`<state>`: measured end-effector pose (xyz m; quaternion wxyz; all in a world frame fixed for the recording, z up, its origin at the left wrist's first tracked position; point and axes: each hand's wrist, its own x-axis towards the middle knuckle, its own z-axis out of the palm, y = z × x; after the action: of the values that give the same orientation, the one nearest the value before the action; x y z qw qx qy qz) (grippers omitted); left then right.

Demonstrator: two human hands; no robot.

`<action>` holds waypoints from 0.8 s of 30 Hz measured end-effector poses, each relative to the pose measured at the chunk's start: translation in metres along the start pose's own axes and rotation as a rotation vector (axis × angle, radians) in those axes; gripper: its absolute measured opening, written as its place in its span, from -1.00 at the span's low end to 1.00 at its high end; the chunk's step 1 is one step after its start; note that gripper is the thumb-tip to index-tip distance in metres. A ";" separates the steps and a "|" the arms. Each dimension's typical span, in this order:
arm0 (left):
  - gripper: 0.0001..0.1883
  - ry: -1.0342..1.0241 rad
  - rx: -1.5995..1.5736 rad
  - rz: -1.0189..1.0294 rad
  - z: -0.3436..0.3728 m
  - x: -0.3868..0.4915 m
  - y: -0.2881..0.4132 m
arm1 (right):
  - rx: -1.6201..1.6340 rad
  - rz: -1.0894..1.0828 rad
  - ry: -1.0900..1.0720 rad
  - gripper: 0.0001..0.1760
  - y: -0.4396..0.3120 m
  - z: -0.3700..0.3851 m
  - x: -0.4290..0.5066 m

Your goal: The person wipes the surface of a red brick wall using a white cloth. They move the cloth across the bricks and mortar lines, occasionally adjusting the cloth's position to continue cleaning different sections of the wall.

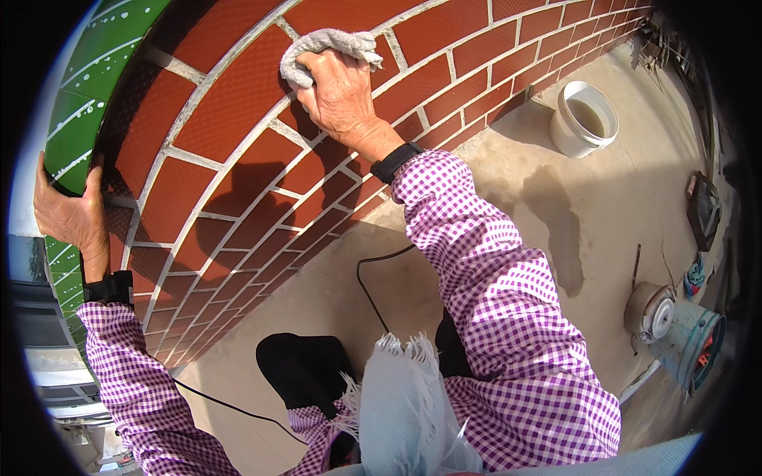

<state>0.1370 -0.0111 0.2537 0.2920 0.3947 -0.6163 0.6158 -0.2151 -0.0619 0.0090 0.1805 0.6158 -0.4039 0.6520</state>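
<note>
My right hand (342,98) presses a folded grey-white cloth (324,43) against a wall of red brick-patterned tiles (232,110) with pale joints. At the left, my left hand (74,211) grips the edge of a green border (89,89) along the wall's top, thumb and fingers on either side of it. White drops or spots show on the green surface. Black bands circle both wrists, over purple checked sleeves. My shadow falls on the tiles between the hands.
A white bucket (586,119) with cloudy liquid stands on the concrete ground (506,178) near the wall's foot. Wet patches mark the ground. A black cable (372,297) runs across it. At the right are a metal kettle (649,312) and a bluish metal bucket (693,345).
</note>
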 end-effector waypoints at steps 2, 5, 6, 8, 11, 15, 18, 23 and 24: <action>-0.08 -0.002 0.004 0.004 0.001 -0.001 -0.003 | -0.034 0.167 0.136 -0.54 0.038 -0.008 0.009; -0.08 -0.008 0.004 0.015 0.002 -0.002 -0.005 | 0.057 0.412 0.322 -0.54 0.100 -0.026 -0.004; -0.08 -0.012 0.004 0.016 0.003 -0.002 -0.006 | 0.031 0.561 0.371 -0.54 0.119 -0.031 -0.017; -0.08 -0.013 0.002 0.015 0.003 -0.002 -0.007 | -0.065 0.925 0.393 -0.56 0.152 -0.038 -0.054; -0.08 -0.017 -0.001 0.017 0.003 -0.002 -0.008 | 0.243 1.417 0.361 -0.53 0.172 -0.046 -0.126; -0.08 -0.020 -0.004 0.022 0.003 -0.001 -0.010 | 0.389 1.595 0.391 -0.55 0.167 -0.041 -0.166; -0.08 -0.022 -0.014 0.021 0.003 0.001 -0.008 | 0.390 1.555 0.459 -0.60 0.160 -0.038 -0.137; -0.07 -0.009 -0.050 -0.003 -0.003 0.005 0.003 | -0.095 1.096 0.434 -0.63 0.135 -0.041 -0.031; -0.07 -0.008 -0.064 -0.008 -0.005 0.006 0.006 | -0.042 0.957 0.429 -0.63 0.124 -0.045 -0.010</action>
<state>0.1281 -0.0075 0.2558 0.3045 0.3901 -0.6354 0.5928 -0.3334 -0.1009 -0.0344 -0.0464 0.2112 -0.6070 0.7647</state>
